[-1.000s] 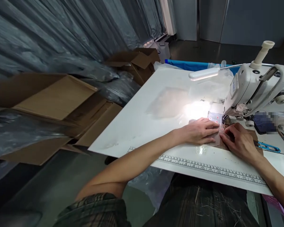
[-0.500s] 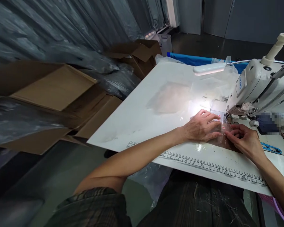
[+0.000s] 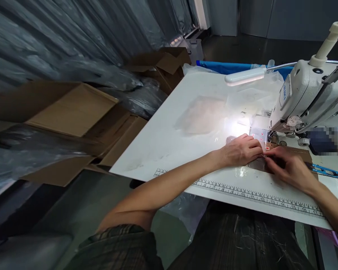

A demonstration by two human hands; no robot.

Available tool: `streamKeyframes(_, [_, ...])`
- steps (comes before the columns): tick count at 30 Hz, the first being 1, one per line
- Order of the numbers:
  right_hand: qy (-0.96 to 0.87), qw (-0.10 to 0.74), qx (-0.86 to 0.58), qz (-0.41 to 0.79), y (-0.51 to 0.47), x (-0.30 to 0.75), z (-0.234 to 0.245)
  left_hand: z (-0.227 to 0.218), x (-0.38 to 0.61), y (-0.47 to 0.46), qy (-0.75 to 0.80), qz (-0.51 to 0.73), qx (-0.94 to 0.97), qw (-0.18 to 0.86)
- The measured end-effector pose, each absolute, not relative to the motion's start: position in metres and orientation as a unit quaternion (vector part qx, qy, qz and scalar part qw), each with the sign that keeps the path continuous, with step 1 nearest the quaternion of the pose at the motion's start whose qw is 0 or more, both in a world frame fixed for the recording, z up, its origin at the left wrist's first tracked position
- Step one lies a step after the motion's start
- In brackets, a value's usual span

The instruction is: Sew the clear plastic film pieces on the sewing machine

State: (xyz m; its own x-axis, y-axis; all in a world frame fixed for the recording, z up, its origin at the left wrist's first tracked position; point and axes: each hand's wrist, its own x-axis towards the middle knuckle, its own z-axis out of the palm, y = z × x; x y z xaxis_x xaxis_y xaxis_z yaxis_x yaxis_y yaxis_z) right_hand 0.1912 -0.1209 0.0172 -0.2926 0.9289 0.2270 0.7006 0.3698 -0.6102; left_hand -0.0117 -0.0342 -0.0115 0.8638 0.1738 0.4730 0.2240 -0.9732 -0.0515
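Observation:
My left hand (image 3: 242, 150) lies flat, fingers together, pressing a clear plastic piece (image 3: 256, 163) onto the white table (image 3: 169, 142) in front of the sewing machine (image 3: 304, 99). The plastic carries small red marks (image 3: 259, 135) near the needle. My right hand (image 3: 291, 168) pinches the plastic's near edge just right of the left fingertips. Both hands sit close to the presser foot (image 3: 270, 135).
A lamp bar (image 3: 243, 77) lights the work spot. Blue thread snips (image 3: 323, 170) lie right of my right hand. A printed ruler (image 3: 256, 197) runs along the table's near edge. Open cardboard boxes (image 3: 73, 116) and plastic sheeting stand left of the table.
The plastic piece has slid back toward the needle, and both hands moved with it. My right hand has closed into a pinch on its edge.

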Motion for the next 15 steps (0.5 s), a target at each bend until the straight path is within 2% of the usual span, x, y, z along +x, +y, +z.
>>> streamKeyframes(4, [-0.742, 0.213, -0.596, 0.222, -0.11, 0.215, 0.025, -0.007, -0.016, -0.035, -0.106, -0.249, -0.962, 0.033])
streamKeyframes(7, [-0.757, 0.191, -0.586, 0.215, -0.106, 0.219, 0.024, -0.006, -0.015, -0.036, -0.108, -0.263, -0.956, 0.075])
streamKeyframes(11, [-0.816, 0.212, -0.52, 0.139, -0.107, 0.214, 0.013, -0.007, -0.012, -0.035, -0.074, -0.283, -0.948, 0.125])
streamKeyframes(15, [-0.845, 0.178, -0.502, 0.049, -0.11, 0.213, 0.001, -0.01, -0.012, -0.033, -0.048, -0.307, -0.942, 0.124])
